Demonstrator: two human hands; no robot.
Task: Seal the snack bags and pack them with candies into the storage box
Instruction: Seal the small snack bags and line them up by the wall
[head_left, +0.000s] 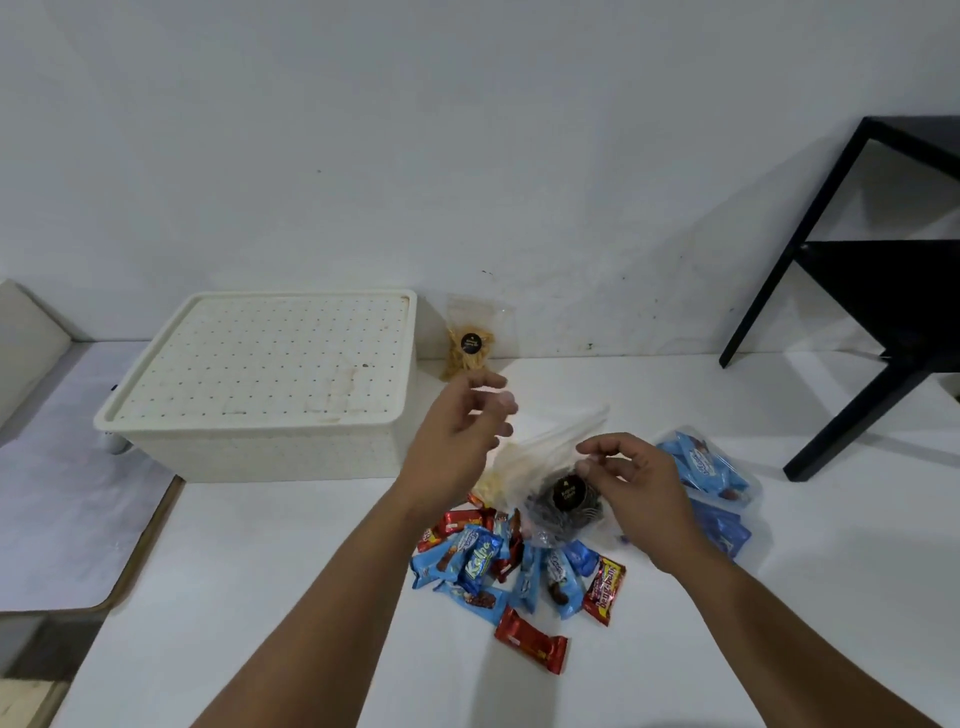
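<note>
A clear snack bag is pinched by the right hand; the left hand is held released; contents could be spilled if tipped unsealed

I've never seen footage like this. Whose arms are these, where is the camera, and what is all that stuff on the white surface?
There is no machine here: a person wears a wide-angle camera on the head, so you look down along their own two arms. On the white surface stands a cream storage box with its lid on. A small snack bag leans against the wall beside it. Nearer lies a heap of wrapped candies, blue and red, and a clear bag of blue packets to the right. The right hand pinches a clear snack bag with a dark round label. The left hand hovers above, fingers loosely curled, holding nothing.
</note>
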